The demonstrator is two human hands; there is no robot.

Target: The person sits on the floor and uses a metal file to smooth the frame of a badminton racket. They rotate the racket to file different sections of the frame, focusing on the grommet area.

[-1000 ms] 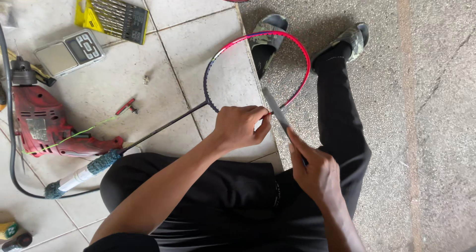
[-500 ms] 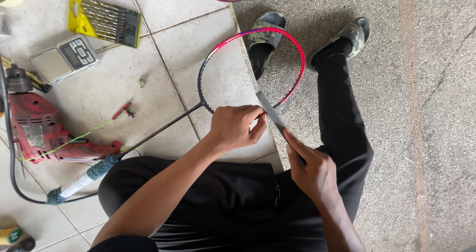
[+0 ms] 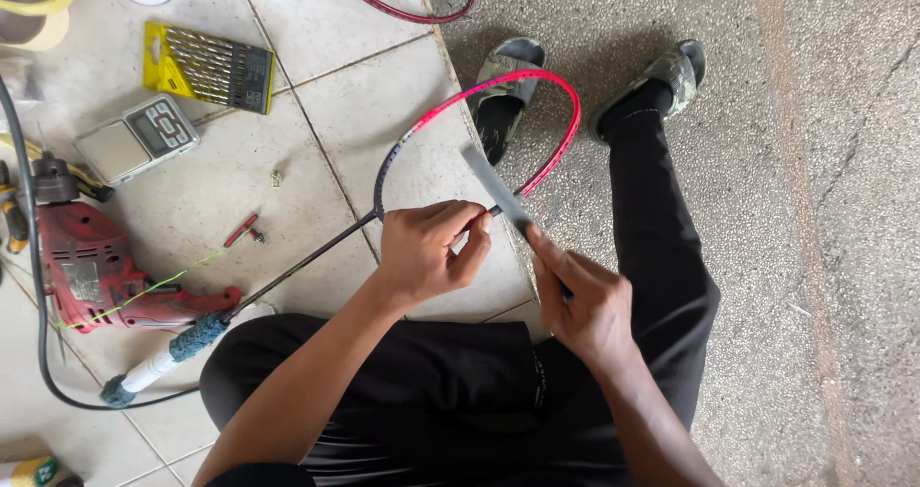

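Seated person, viewed from above, working on an unstrung badminton racket frame (image 3: 565, 113). The hoop is pink-red along its far arc and dark near the throat; it lies over the person's lap and legs, above the seam between the tiled floor (image 3: 355, 94) and the rough concrete floor (image 3: 815, 257). The dark shaft runs down and to the left to a handle (image 3: 163, 362) partly wrapped in blue, whose end is near the person's left knee.

The left hand (image 3: 426, 252) is closed around the near side of the hoop, close to where it meets the shaft; its grip is a tight fist with the thumb across the frame. The right hand (image 3: 585, 300) has its grip closed on the handle end of a flat grey file (image 3: 494, 185), forefinger laid along the tool. The blade points up and to the left, across the inside of the hoop, just beside the left hand's fingertips.

Both legs are in black trousers; the feet wear camouflage-patterned slippers (image 3: 508, 75) on the concrete.

On the tiles to the left: a red electric drill (image 3: 86, 266) with a black cable, a small digital scale (image 3: 139, 137), a yellow case of drill bits (image 3: 206, 65), and a small red-handled tool (image 3: 241, 230). Part of a second red hoop (image 3: 402, 10) shows at the top edge.
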